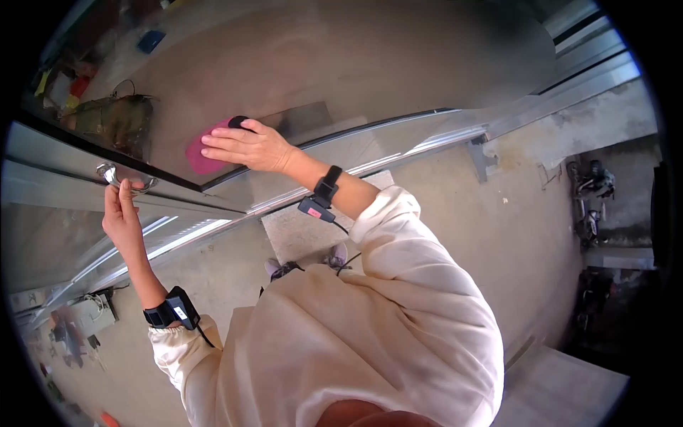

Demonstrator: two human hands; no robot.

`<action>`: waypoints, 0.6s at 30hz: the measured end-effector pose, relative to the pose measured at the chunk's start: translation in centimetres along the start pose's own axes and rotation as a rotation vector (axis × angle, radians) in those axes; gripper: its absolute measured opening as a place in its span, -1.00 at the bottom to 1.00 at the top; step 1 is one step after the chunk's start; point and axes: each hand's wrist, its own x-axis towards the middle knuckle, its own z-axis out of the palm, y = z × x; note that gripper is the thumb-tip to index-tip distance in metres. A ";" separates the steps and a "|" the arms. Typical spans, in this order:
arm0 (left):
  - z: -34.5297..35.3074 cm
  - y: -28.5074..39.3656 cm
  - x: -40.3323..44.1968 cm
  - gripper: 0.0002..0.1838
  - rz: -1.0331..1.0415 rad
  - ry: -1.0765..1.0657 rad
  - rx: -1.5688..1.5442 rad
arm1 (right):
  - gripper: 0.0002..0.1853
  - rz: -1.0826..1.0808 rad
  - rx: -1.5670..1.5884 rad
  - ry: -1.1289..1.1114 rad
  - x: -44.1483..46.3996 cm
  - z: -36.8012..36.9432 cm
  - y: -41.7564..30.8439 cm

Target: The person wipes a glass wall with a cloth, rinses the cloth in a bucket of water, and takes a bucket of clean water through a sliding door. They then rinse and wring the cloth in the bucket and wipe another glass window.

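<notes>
My right hand (pixel 249 146) lies with outstretched fingers over a pink cloth (pixel 201 158), holding it against the lower part of a glass pane (pixel 341 64). A dark, rounded patch shows beside the thumb; I cannot tell whether it belongs to the cloth. My left hand (pixel 122 213) is closed at a shiny metal door handle (pixel 146 186), thumb and fingers pinched round its lower end. The handle is fixed to the grey metal frame (pixel 64 160) left of the pane. Black bands with small boxes and cables sit on both wrists.
Below me is a pale stone step (pixel 299 231), with my shoes at its near edge. A metal sill track (pixel 420 146) runs along the bottom of the glass. Motorbikes (pixel 592 192) stand at the right. A white box (pixel 92 313) sits on the floor at left.
</notes>
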 end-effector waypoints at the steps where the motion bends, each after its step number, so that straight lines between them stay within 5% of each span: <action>1: 0.2 -0.3 0.0 -0.72 -0.001 0.013 -0.003 | -0.49 0.030 -0.030 0.035 -2.4 -1.0 2.5; 5: 0.5 -0.2 0.0 -0.71 -0.036 0.029 -0.023 | -0.45 0.307 -0.209 0.057 -13.5 -7.1 14.3; 10: 0.4 -1.0 0.2 -0.69 -0.098 0.014 0.022 | -0.33 0.570 -0.306 0.501 -17.1 -15.4 27.5; 14: 0.5 -0.6 0.1 -0.71 -0.071 0.028 0.016 | -0.37 1.216 -0.169 0.879 -21.8 -17.6 36.7; 15: 0.3 -0.7 0.0 -0.71 -0.073 0.032 0.018 | -0.41 1.424 -0.095 0.940 -19.8 -18.0 35.4; 18: 0.4 -1.1 0.2 -0.71 -0.069 -0.015 -0.062 | -0.38 1.321 -0.118 0.900 -14.6 -15.6 30.5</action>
